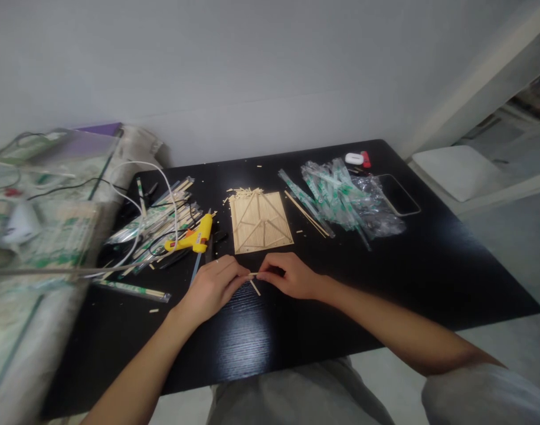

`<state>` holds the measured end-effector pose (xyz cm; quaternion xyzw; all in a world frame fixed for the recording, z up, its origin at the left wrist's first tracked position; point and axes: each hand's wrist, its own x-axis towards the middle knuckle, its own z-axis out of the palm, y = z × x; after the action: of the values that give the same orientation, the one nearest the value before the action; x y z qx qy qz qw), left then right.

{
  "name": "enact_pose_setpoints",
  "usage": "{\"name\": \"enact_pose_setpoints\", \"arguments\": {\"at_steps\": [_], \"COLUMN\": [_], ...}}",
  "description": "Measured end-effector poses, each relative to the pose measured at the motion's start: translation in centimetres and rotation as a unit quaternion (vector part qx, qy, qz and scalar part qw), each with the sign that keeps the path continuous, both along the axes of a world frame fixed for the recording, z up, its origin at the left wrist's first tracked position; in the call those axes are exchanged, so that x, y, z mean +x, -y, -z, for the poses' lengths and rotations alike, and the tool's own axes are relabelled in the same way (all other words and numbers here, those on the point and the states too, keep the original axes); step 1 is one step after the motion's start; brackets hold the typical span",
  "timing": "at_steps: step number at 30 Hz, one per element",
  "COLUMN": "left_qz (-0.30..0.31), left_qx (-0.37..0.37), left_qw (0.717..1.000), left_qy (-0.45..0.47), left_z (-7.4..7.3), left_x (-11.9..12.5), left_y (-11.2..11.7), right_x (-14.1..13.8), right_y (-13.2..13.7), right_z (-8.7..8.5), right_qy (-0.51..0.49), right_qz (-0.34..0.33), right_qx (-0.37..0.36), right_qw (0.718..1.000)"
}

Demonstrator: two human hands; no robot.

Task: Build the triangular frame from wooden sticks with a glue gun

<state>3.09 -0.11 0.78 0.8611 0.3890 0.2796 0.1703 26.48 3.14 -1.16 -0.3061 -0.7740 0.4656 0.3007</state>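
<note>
My left hand [216, 287] and my right hand [287, 275] meet over the black table [385, 277], fingers pinched together on a short thin wooden stick [252, 275] held between them. Another short stick piece [255, 288] lies on the table just below. Right behind the hands lies a flat panel of glued wooden sticks [261, 221] with diagonal sticks on top. A yellow glue gun [194, 238] rests to the left of the panel, near my left hand.
A heap of wrapped chopsticks and cables [159, 221] lies at the left. Empty green-printed plastic wrappers [340, 198] are piled at the right, beside a phone [398, 195] and a white earbud case [353, 158]. A glass surface [39, 236] stands at the far left.
</note>
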Motion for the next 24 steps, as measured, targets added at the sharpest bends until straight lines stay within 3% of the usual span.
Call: {"name": "enact_pose_setpoints", "arguments": {"at_steps": [5, 12, 24], "left_qz": [-0.002, -0.069, -0.022], "left_qx": [0.005, 0.047, -0.002], "left_qw": [1.000, 0.996, 1.000], "left_qy": [-0.003, 0.019, 0.013], "left_z": [-0.1, -0.5, 0.3], "left_x": [-0.2, -1.5, -0.3], "left_y": [-0.1, -0.7, -0.2], "right_x": [0.1, 0.2, 0.0], "right_y": [-0.1, -0.3, -0.3], "right_z": [0.0, 0.1, 0.2], "right_qy": [0.009, 0.002, -0.015], "right_qz": [0.000, 0.030, 0.039], "right_qx": [0.001, -0.039, -0.059], "right_qw": [1.000, 0.999, 0.997]}}
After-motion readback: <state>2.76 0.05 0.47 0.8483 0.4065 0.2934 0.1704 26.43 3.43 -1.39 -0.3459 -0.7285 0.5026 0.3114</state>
